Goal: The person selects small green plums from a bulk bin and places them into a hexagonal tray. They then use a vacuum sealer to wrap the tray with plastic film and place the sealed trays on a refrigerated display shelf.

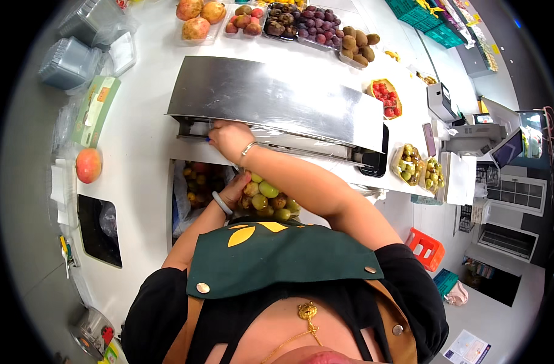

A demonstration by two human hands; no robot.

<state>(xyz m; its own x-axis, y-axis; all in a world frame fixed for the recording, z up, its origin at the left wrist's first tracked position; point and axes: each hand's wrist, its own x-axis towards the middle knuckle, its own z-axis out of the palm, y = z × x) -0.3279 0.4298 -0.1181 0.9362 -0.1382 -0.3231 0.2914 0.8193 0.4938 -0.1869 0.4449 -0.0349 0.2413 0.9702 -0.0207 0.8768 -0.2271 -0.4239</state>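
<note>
My left hand, with a pale bangle at its wrist, grips the left side of a pack of green fruit close to the apron. My right arm crosses above the pack. My right hand is bunched at the left end of the front slot of a stainless steel film wrapping dispenser. Clear plastic film shows along that slot. A small blue spot shows by the right fingertips; whether they pinch the film is hidden.
Packed pomegranates, plums and kiwis stand behind the dispenser. Strawberries and green fruit packs lie right. A mango and plastic containers are left. A counter opening holds fruit.
</note>
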